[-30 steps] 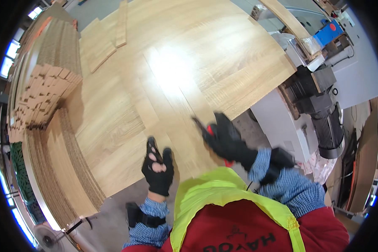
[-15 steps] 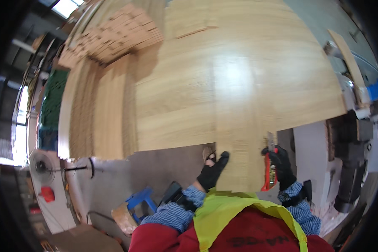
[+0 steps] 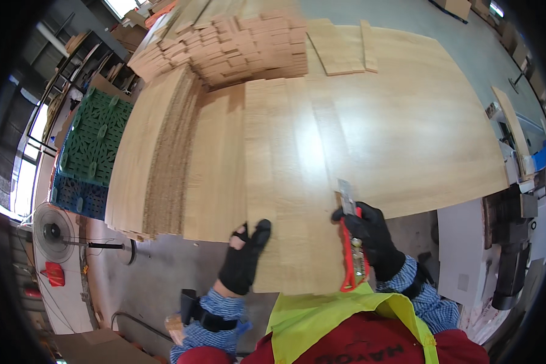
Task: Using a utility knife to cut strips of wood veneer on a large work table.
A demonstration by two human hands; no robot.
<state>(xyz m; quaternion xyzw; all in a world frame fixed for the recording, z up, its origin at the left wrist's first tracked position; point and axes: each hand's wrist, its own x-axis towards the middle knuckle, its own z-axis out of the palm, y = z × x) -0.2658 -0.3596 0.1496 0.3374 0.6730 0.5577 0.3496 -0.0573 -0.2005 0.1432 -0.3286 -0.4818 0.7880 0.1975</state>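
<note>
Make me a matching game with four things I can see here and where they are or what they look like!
Things:
1. utility knife
2. electric fan
3. perforated plastic panel
4. left hand

Clues:
A. green, full of holes
B. gloved, at the left edge of the near wood-grain boards
C. red-handled, in the right hand
D. round, near the picture's left edge

Right pairs: 1-C, 2-D, 3-A, 4-B

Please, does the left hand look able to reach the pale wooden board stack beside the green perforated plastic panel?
Probably yes: the black-gloved left hand holds no tool, and nothing visible blocks its way to that stack.
</note>
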